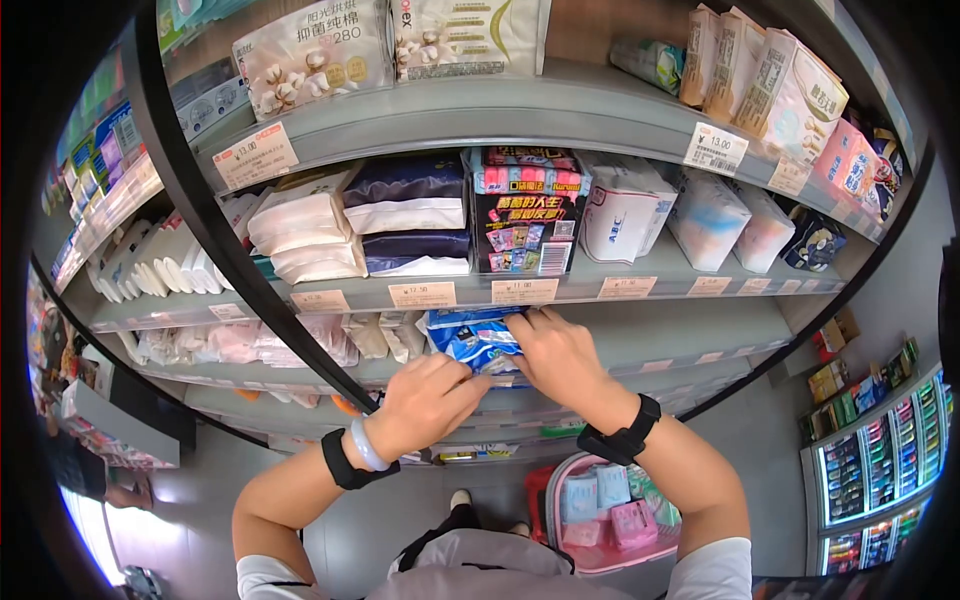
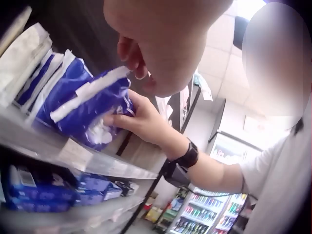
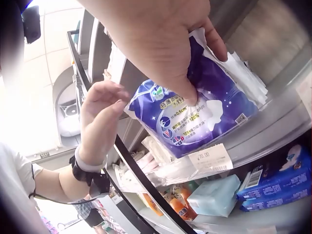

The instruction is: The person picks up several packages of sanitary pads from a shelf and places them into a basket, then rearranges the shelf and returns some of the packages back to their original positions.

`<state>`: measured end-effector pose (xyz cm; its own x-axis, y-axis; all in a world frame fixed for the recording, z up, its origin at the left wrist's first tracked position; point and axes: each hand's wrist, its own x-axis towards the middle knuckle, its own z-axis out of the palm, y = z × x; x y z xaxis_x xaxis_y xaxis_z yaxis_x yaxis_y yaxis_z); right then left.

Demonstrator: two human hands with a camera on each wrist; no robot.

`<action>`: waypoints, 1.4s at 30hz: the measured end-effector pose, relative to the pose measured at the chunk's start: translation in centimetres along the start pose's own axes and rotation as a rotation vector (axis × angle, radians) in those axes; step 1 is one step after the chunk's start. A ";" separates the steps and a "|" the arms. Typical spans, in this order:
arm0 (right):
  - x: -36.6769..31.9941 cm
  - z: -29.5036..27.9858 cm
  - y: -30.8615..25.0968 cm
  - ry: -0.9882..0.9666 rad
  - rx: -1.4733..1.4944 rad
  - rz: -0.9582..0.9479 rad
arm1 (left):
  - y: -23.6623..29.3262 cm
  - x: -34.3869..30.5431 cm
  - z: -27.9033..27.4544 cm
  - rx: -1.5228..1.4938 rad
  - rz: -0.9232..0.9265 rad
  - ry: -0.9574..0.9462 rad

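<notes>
My right hand (image 1: 560,358) pinches a blue and purple packet (image 1: 470,338) at the front of a shelf. In the right wrist view its thumb lies across the printed face of the packet (image 3: 214,105), fingers behind the top edge. The left hand (image 1: 425,400) is close to the packet's other side, fingers loosely bent and holding nothing; the right wrist view shows this hand (image 3: 103,117) just off the packet's corner. More blue and white packs (image 2: 63,80) stand beside the gripped packet (image 2: 92,109) in the left wrist view.
A price-tagged shelf edge (image 1: 525,292) with boxed and bagged packs runs above the hands. Black curved frame bars (image 1: 215,235) cross at the left. Below is a pink basket (image 1: 600,563) holding several packs. Lit drinks coolers (image 1: 875,470) stand at the right.
</notes>
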<state>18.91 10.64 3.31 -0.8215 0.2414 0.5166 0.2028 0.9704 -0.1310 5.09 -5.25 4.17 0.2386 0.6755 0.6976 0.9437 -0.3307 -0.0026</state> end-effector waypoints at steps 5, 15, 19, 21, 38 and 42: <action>0.4 1.0 -0.5 0.007 0.002 -0.032 | -1.1 -0.6 1.6 0.130 -0.118 -0.319; 0.0 1.4 0.0 0.039 -0.098 -0.089 | -2.3 -1.9 2.3 0.135 -0.134 -0.286; 0.5 2.4 1.1 -0.018 -0.084 -0.033 | -3.2 -1.9 3.7 0.117 -0.172 -0.265; 0.7 2.6 1.5 -0.044 -0.111 -0.030 | -3.5 -1.7 4.3 0.115 -0.178 -0.285; -0.3 0.2 -1.0 -0.072 -0.170 -0.084 | -2.5 1.4 0.9 -0.003 -0.356 0.160; 0.1 0.6 -0.9 -0.086 -0.199 -0.082 | -7.2 1.1 2.0 -0.108 -0.447 -0.132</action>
<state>18.37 9.74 2.98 -0.8801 0.1687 0.4439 0.2275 0.9703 0.0822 -0.96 -0.77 3.55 -0.1514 0.8430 0.5161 0.9329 -0.0506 0.3564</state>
